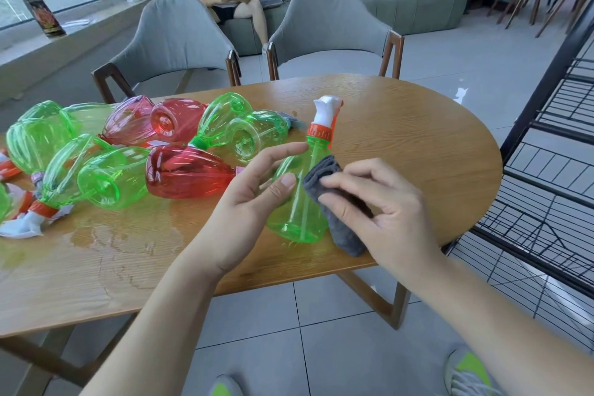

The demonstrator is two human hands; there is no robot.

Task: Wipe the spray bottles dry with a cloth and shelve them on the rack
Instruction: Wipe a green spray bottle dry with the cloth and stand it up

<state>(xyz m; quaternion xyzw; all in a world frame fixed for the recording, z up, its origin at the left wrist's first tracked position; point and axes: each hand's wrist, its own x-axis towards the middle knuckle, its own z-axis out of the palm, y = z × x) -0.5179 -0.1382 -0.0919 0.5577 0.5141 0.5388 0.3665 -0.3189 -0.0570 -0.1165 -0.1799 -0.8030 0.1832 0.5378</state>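
Over at the left of the frame, a heap of translucent green and red plastic spray bottles (128,151) lies tumbled on the oval wooden worktop (418,138), most on their sides, orange-and-white trigger heads poking out, with a film of water (122,241) spread on the wood just in front of them. Plenty waiting, then.

Moving to centre, the left hand (254,199) has the translucent green spray bottle with the orange collar and white trigger (299,202), thumb laid across the body, fingers reaching loosely toward the neck and round the far side, holding it tilted above the near edge of the worktop, nozzle pointing away.

Just right of it, the right hand (379,202) pinches a folded dark grey cloth (334,202) between thumb and curled fingers, the cloth pressed against the bottle's right flank. This looks like the wiping step, mid-bottle.

Next, I'd judge, the cloth needs to travel round the body and up to the collar while the left hand turns the bottle, keeping a firm hold since wet plastic may slip.

Far right of the frame stands the black wire rack (546,170), near the worktop and within reach; no bottle shows on the shelves in view.
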